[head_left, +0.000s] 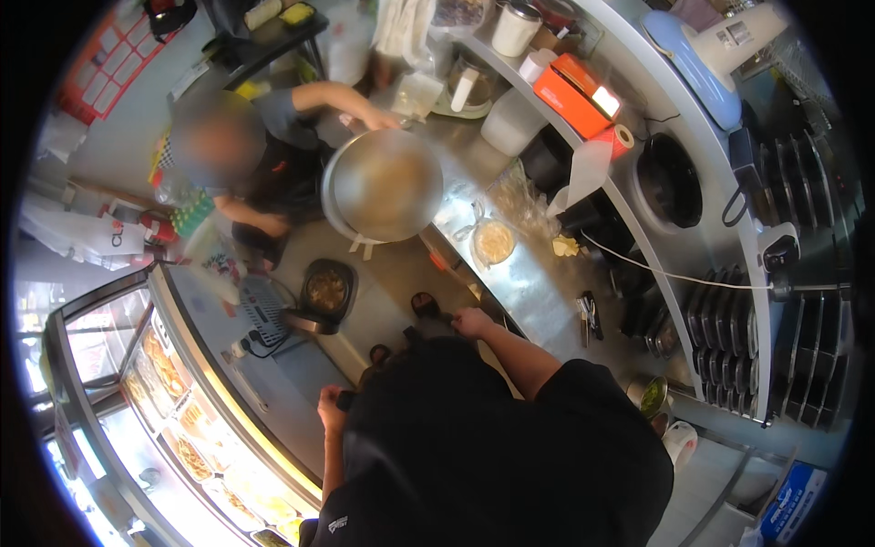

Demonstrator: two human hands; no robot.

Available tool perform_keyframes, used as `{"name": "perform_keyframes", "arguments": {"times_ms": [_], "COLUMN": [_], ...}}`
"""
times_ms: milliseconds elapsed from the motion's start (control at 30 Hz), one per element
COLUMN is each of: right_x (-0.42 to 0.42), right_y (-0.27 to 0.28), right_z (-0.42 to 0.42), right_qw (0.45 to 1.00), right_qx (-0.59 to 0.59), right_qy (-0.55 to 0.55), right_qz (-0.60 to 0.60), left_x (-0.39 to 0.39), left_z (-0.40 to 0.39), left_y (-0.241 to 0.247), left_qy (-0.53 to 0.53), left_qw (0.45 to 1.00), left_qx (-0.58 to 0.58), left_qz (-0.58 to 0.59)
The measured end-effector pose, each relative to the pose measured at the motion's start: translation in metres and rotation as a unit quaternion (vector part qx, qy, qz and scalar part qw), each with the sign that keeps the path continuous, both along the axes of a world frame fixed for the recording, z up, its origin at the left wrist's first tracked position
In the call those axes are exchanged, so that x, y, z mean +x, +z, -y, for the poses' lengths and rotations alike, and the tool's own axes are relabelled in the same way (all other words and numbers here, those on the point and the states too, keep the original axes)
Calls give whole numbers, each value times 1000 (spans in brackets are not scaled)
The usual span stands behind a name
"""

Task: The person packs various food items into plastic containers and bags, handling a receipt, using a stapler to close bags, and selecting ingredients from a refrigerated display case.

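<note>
My left hand (331, 407), fingers curled, is low at my left side against a small black object (347, 400); whether it grips this is unclear. My right hand (472, 321) is bent in front of my dark clothing, beside the edge of the steel counter (540, 301); its fingertips are partly hidden. On that counter lie a tied clear bag of pale food (493, 243) and a pair of black-handled tools (589, 318). Ahead, a co-worker's hand (383, 122) is at the rim of a large round metal pot (383, 184) with pale contents, blurred.
A lit glass display case (232, 383) with trays of food stands at the left. On the floor is a black container of food (328, 288). To the right, a shelf holds an orange box (576, 96), with stacked black trays (724, 321) beyond. The co-worker (273, 157) stands ahead.
</note>
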State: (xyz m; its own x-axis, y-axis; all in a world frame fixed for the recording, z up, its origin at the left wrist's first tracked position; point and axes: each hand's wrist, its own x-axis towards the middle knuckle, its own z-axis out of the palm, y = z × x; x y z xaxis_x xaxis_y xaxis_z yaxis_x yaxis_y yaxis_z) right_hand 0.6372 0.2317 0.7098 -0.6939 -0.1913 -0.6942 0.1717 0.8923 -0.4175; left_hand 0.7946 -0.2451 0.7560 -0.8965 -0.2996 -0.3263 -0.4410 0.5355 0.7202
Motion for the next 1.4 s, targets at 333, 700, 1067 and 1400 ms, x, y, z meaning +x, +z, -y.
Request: {"name": "perform_keyframes", "arguments": {"times_ms": [333, 700, 1067, 1400], "right_x": [23, -56, -114, -77], "right_y": [-16, 124, 78, 119], "right_z": [-28, -5, -55, -77], "right_qw": [997, 874, 902, 873], "right_qx": [27, 52, 301, 121], "right_qy": [-28, -182, -172, -278], "right_qz": [69, -447, -257, -383], "left_x": [21, 4, -12, 17], "left_z": [16, 40, 52, 42], "left_y": [-16, -3, -4, -18], "left_qy": [-98, -84, -88, -56], "left_qw": [985, 988, 991, 993], "left_qx": [-64, -53, -54, -48], "left_qz": [128, 115, 86, 90]}}
